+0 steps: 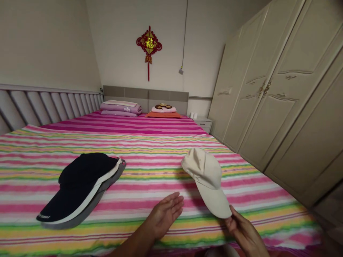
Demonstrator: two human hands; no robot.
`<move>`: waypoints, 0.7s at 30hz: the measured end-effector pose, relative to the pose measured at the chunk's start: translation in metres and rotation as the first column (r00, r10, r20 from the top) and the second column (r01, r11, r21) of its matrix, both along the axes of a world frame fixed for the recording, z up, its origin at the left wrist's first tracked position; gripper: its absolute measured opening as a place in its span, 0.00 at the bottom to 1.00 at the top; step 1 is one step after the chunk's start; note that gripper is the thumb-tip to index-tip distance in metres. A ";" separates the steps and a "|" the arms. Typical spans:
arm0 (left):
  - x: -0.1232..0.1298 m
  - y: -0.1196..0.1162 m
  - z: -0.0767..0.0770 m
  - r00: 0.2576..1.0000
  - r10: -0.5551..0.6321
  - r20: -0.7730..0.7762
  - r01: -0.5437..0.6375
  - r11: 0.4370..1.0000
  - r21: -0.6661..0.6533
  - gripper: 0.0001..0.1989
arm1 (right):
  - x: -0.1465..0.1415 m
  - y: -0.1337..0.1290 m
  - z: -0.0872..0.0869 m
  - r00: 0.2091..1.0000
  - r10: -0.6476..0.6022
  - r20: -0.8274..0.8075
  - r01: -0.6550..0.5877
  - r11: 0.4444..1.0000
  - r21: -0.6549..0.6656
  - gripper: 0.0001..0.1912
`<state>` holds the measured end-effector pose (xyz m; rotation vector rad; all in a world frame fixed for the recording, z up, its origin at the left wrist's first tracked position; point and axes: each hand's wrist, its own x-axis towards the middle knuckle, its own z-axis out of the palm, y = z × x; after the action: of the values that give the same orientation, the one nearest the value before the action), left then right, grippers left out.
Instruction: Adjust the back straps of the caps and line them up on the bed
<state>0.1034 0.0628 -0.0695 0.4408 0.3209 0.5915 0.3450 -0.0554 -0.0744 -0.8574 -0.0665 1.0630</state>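
A cream baseball cap [207, 175] is tilted over the bed at centre right, its brim pointing down and to the right. My right hand [242, 228] pinches the brim's tip between thumb and fingers. Left of that cap, my left hand [166, 214] is held palm up with its fingers stretched out, touching nothing. At the left of the bed lies a stack of caps: a black one [85, 171] on top, with a white brim edge and a grey brim [107, 184] showing beneath. All the brims in the stack point toward the lower left.
A striped sheet [150, 160] covers the bed. Folded purple bedding [120, 108] and an orange and pink pile [163, 112] sit by the headboard [168, 96]. Tall wardrobes [268, 89] line the right side, a white nightstand [203, 124] stands behind, and a rail [53, 101] runs left.
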 end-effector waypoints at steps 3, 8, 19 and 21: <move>0.038 0.015 0.023 0.985 0.115 0.132 -0.107 0.992 -0.066 0.09 | -0.007 -0.008 0.006 0.999 0.009 -0.031 -0.010 0.999 -0.032 0.13; 0.067 0.037 0.056 0.943 0.183 0.279 -0.153 0.980 -0.126 0.26 | -0.005 -0.022 0.016 1.000 -0.005 -0.008 0.005 0.999 -0.050 0.18; 0.111 0.039 0.055 0.939 -0.025 0.343 0.051 0.996 -0.068 0.31 | 0.021 -0.030 0.029 0.988 -0.147 0.039 0.149 0.989 -0.028 0.21; 0.115 0.042 0.046 0.948 -0.079 0.307 0.104 0.993 -0.063 0.31 | 0.029 -0.024 0.030 0.983 -0.169 0.070 0.171 0.985 -0.020 0.20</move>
<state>0.2186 0.1045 -0.0234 0.2810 0.0276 0.5447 0.3745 -0.0799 -0.0447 -0.9062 -0.0357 0.8766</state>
